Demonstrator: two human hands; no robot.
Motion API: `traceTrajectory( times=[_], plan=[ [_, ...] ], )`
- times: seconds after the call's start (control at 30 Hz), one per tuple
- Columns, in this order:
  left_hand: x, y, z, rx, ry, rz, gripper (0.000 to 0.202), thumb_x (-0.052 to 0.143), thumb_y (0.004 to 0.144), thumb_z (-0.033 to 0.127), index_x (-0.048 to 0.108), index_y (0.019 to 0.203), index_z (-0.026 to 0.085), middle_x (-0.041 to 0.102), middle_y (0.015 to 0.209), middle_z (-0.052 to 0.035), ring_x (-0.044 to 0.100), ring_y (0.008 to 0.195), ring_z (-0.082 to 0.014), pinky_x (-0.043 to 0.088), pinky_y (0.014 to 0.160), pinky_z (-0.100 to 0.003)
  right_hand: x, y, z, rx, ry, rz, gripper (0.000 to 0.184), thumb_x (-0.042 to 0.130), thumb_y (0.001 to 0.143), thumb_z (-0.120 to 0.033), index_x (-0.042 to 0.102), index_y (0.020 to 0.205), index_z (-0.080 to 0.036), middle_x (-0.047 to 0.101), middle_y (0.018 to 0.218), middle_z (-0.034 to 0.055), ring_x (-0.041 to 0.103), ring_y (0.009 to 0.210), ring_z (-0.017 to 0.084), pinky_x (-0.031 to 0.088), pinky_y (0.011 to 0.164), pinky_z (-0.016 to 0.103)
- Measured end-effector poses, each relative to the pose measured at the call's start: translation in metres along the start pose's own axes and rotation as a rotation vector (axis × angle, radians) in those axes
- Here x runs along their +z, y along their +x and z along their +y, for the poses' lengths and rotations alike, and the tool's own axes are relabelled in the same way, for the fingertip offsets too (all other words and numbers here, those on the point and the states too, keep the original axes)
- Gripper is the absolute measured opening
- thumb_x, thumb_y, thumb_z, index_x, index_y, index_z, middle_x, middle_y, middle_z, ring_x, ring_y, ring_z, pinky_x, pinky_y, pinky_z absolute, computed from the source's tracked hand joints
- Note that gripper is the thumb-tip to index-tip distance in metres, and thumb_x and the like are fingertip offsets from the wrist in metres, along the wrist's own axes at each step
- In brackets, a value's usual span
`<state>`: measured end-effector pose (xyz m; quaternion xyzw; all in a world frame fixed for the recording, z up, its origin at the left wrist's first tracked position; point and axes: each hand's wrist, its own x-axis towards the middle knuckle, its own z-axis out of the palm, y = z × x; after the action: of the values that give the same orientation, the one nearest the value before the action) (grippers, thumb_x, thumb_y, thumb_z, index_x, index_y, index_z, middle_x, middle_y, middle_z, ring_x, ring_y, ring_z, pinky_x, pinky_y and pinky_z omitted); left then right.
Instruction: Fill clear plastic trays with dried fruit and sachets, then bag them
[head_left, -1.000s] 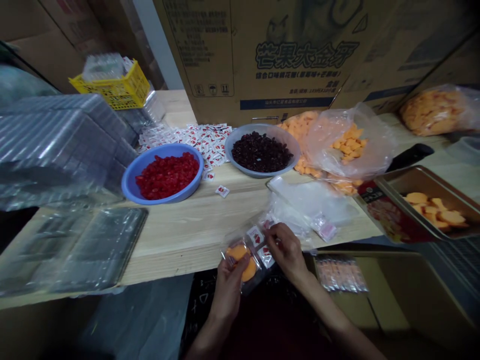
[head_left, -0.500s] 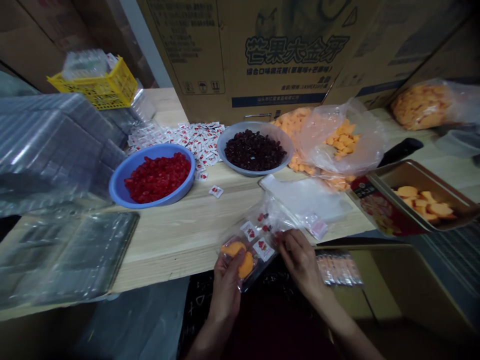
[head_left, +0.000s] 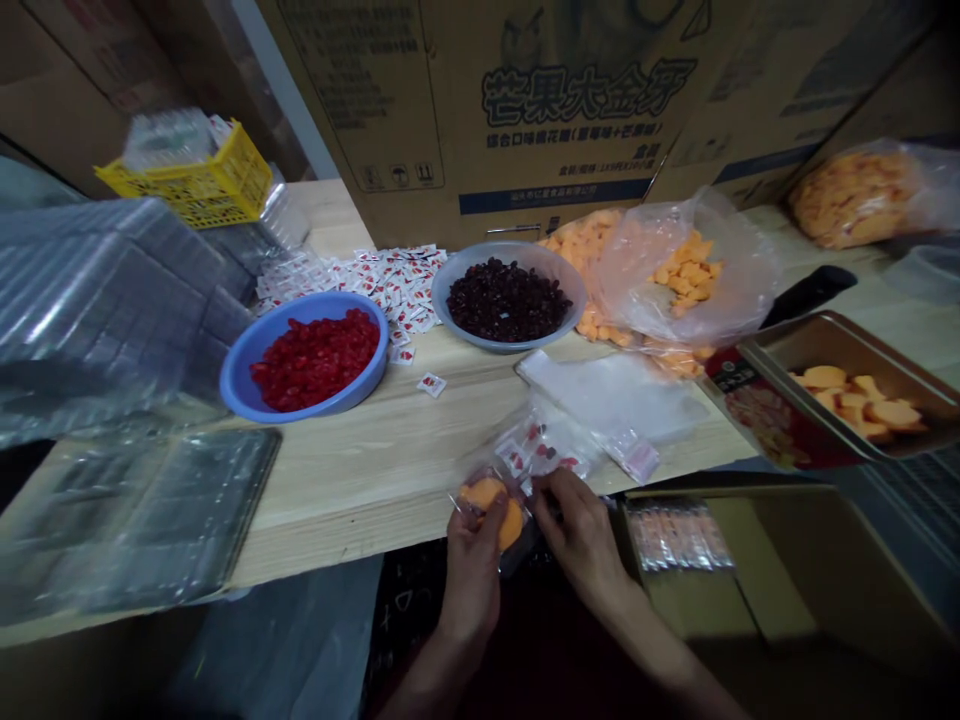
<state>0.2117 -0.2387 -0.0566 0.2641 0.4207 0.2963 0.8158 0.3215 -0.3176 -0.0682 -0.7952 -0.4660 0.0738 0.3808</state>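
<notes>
Both forearms come up at the desk's point(head_left: 360, 470) front edge. Left hand point(head_left: 474, 560) pinches the clear packet point(head_left: 501, 500) of orange slices; right hand point(head_left: 581, 535) grips its other end, fingers curled.

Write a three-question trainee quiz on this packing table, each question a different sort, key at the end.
1. True or false: the left hand holds a clear plastic packet with orange slices.
2. Which sits nearer the yellow plastic basket: (a) the blue plastic bowl of red fruit pieces, or (b) the grey bowl of dark dried berries?
3. Fill in: the right hand touches the packet at the near edge of the ____ table.

Key: 1 true; 2 a; 3 wooden.
</notes>
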Motion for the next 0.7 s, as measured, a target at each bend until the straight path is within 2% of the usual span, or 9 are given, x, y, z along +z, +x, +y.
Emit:
traceTrajectory(
  times=[0.1,0.2,0.3,0.37,0.43,0.6,0.7],
  plan=[
    [-0.005,-0.003,-0.004,-0.056,0.022,-0.042,0.049,0.079,0.077,0.034,0.064,0.121,0.02,0.071,0.122,-0.0095,0.064,0.116,-0.0246,0.048,0.102,-0.035,0.006,0.013,0.003,0.051,-0.073,0.033,0.008,0.049,0.096,-0.016,0.054,0.1,-0.02,0.059,0.087,0.0048,0.056,0.081,0.021,0.043,0.072,0.032],
    [-0.013,-0.007,-0.004,-0.171,0.068,-0.158,0.043,0.073,0.084,0.038,0.065,0.123,0.023,0.066,0.13,-0.0086,0.059,0.124,-0.0252,0.046,0.105,-0.038,0.006,0.026,0.003,-0.012,-0.122,0.013,0.015,0.045,0.098,-0.015,0.055,0.089,-0.021,0.058,0.084,0.0046,0.056,0.082,0.021,0.042,0.073,0.031],
    [-0.016,-0.001,0.004,-0.272,0.186,-0.309,0.041,0.07,0.086,0.043,0.065,0.12,0.021,0.067,0.122,-0.0103,0.066,0.104,-0.0243,0.055,0.092,-0.039,0.004,0.032,0.001,-0.043,-0.141,0.027,0.02,0.043,0.098,-0.013,0.054,0.083,-0.021,0.058,0.082,0.0045,0.056,0.082,0.021,0.042,0.072,0.03],
    [-0.011,0.012,0.011,-0.28,0.271,-0.367,0.044,0.071,0.084,0.044,0.065,0.119,0.019,0.068,0.112,-0.0108,0.068,0.087,-0.0216,0.058,0.081,-0.038,0.003,0.036,0.001,-0.041,-0.134,0.035,0.019,0.043,0.098,-0.013,0.054,0.084,-0.021,0.058,0.081,0.0042,0.057,0.081,0.02,0.042,0.071,0.029],
    [0.002,0.028,0.014,-0.251,0.32,-0.4,0.048,0.074,0.081,0.044,0.064,0.12,0.018,0.069,0.107,-0.0106,0.068,0.082,-0.0207,0.058,0.076,-0.037,0.002,0.04,0.004,-0.041,-0.127,0.045,0.018,0.043,0.098,-0.014,0.054,0.085,-0.021,0.058,0.081,0.0041,0.057,0.079,0.02,0.042,0.071,0.029],
    [0.036,0.06,0.014,-0.148,0.342,-0.408,0.05,0.078,0.075,0.043,0.065,0.116,0.018,0.071,0.105,-0.0109,0.069,0.089,-0.0231,0.056,0.071,-0.031,0.0,0.058,0.013,-0.047,-0.129,0.094,0.022,0.041,0.1,-0.017,0.053,0.082,-0.021,0.058,0.079,0.0047,0.056,0.078,0.02,0.041,0.071,0.03],
    [0.035,0.061,0.025,-0.16,0.388,-0.511,0.05,0.081,0.074,0.042,0.068,0.116,0.019,0.071,0.111,-0.0118,0.068,0.095,-0.0239,0.056,0.076,-0.032,-0.004,0.063,0.017,0.001,-0.045,0.11,0.019,0.044,0.099,-0.021,0.054,0.083,-0.021,0.059,0.079,0.0037,0.057,0.076,0.019,0.041,0.07,0.029]
  ],
)
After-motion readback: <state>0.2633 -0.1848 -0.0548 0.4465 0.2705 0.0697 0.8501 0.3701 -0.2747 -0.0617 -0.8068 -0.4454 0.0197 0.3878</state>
